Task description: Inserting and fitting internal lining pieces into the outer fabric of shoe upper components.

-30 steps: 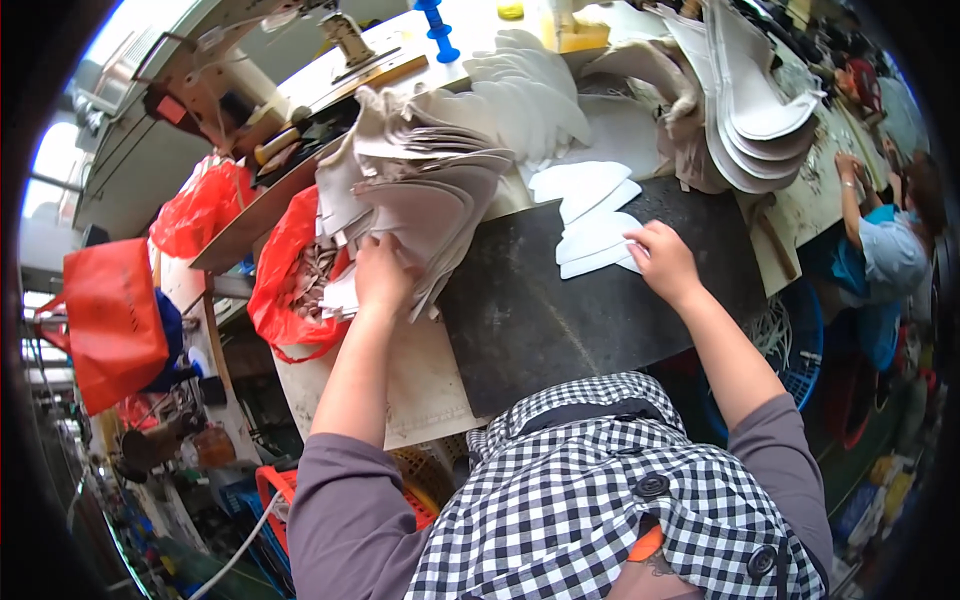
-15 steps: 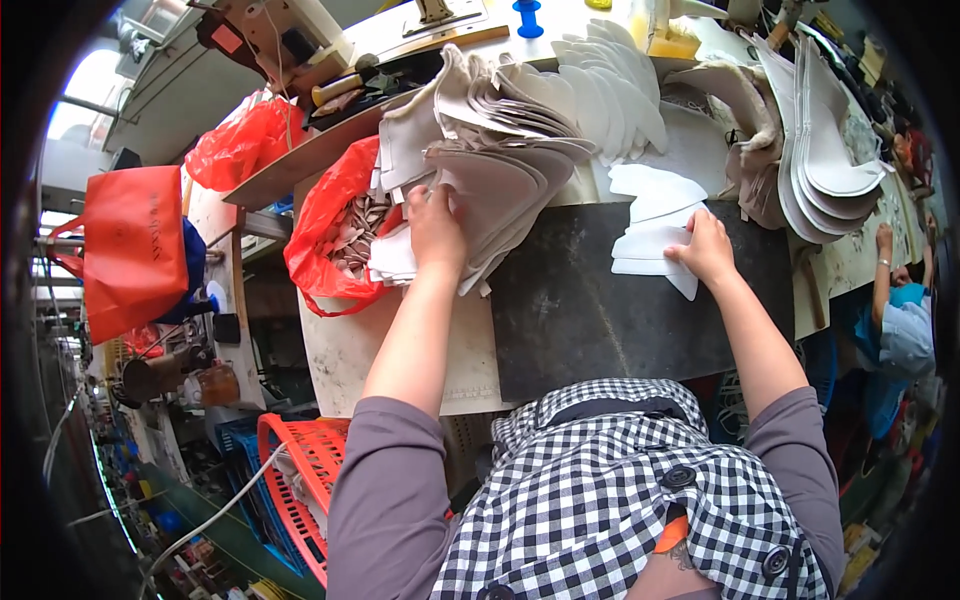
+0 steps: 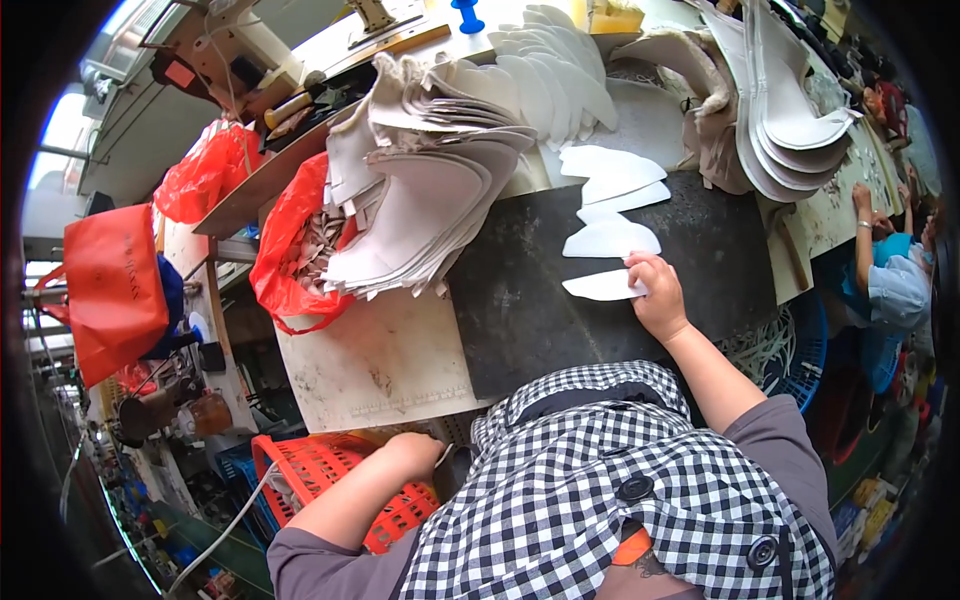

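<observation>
My right hand point(image 3: 657, 300) pinches the end of a white curved cut piece point(image 3: 598, 287) over the dark mat point(image 3: 530, 345). Beyond it, several similar white cut pieces point(image 3: 612, 240) lie in a staggered row on the mat. My left hand point(image 3: 413, 456) is down by the table's front edge, over the orange-red basket point(image 3: 335, 462); its fingers are mostly hidden, and a small pale bit shows by the fingertips. To the left on the table is a large stack of off-white shaped fabric pieces point(image 3: 425, 195).
A red plastic bag point(image 3: 275, 270) holding small brownish pieces sits beside the stack. More white pieces point(image 3: 555, 80) lie fanned behind, and another fabric stack point(image 3: 790, 150) stands at right. A blue basket point(image 3: 805, 360) is below the table's right side. Another person point(image 3: 895, 285) is at far right.
My left hand has left the fabric stack and dropped to the table's front edge. My right hand has come nearer to me, with one white piece drawn apart from the row.
</observation>
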Tool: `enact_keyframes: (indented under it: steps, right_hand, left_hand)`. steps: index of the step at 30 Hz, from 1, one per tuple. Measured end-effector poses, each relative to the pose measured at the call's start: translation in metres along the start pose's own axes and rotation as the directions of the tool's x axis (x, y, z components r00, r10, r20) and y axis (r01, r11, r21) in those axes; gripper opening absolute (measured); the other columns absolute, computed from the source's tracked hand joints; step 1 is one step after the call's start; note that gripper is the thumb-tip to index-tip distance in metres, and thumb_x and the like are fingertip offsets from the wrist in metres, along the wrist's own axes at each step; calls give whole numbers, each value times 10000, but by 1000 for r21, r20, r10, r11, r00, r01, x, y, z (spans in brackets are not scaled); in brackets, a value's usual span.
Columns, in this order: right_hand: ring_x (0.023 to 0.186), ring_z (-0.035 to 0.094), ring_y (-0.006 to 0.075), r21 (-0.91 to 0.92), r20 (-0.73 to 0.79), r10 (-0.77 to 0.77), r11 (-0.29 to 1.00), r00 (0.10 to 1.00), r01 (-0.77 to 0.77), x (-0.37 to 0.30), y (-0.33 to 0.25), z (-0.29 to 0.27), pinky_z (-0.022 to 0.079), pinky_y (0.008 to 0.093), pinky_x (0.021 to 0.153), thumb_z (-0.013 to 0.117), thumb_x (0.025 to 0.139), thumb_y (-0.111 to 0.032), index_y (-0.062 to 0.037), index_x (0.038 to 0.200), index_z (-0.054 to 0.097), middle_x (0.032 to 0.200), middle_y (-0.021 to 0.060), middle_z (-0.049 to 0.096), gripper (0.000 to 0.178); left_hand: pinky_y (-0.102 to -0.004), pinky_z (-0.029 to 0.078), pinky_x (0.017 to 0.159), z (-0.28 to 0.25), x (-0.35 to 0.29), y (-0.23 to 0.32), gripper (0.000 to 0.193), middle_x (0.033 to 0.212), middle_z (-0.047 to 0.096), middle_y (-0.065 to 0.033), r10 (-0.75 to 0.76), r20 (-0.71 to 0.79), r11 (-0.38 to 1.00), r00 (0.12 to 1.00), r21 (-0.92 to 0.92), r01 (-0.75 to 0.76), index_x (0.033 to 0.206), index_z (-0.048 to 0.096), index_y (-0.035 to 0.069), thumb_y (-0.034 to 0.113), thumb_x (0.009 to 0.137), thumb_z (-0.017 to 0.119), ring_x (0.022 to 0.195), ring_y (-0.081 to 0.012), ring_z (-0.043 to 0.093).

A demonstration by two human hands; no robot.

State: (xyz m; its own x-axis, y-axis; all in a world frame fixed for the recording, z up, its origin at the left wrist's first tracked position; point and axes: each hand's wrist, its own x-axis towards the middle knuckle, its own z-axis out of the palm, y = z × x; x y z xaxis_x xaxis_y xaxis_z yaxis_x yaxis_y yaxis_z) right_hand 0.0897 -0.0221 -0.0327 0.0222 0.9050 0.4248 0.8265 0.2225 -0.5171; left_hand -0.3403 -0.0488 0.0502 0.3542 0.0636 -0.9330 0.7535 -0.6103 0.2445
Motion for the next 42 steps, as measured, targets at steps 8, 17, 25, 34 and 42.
enact_keyframes:
  steps: [8,17,25,34,42]
  right_hand:
    - [744,654,94,664,148,544,565,826,-490,19,-21,-7,491,214,628,635,943,-207,-52,1056,597,974,40,692,195]
    - [684,646,105,687,340,563,399,754,-607,0,-22,24,506,223,613,638,936,-199,-25,1082,625,900,53,692,227]
    - [913,627,127,852,143,672,290,727,-436,6,5,35,553,260,763,639,930,-133,-5,1116,622,1078,59,639,227]
    - [842,680,190,920,182,792,72,583,-384,-3,7,-16,549,299,761,588,959,-254,-33,1180,537,1032,124,685,317]
    - [873,657,196,958,37,836,125,548,-256,-26,-10,-78,540,304,779,598,954,-268,-51,1179,520,1035,129,663,322]
  left_hand:
    - [-436,505,696,-120,-17,22,64,812,635,-139,-23,-894,950,447,-159,-269,879,592,101,155,848,581,787,-339,634]
    - [-453,526,644,-189,74,-88,122,827,618,-135,-125,-977,952,173,-69,299,773,623,50,160,815,593,695,-355,635]
    - [-437,518,624,-197,53,-85,154,868,638,-134,-188,-953,963,-238,-227,148,970,566,47,149,854,572,699,-345,639]
    - [-396,532,662,-136,17,47,295,1069,647,-182,105,-994,994,-25,104,39,1073,548,1,73,795,615,753,-326,639]
    - [-607,360,1009,-97,133,84,306,1267,579,-164,122,-990,984,71,112,-137,1078,504,24,121,812,620,1223,-384,513]
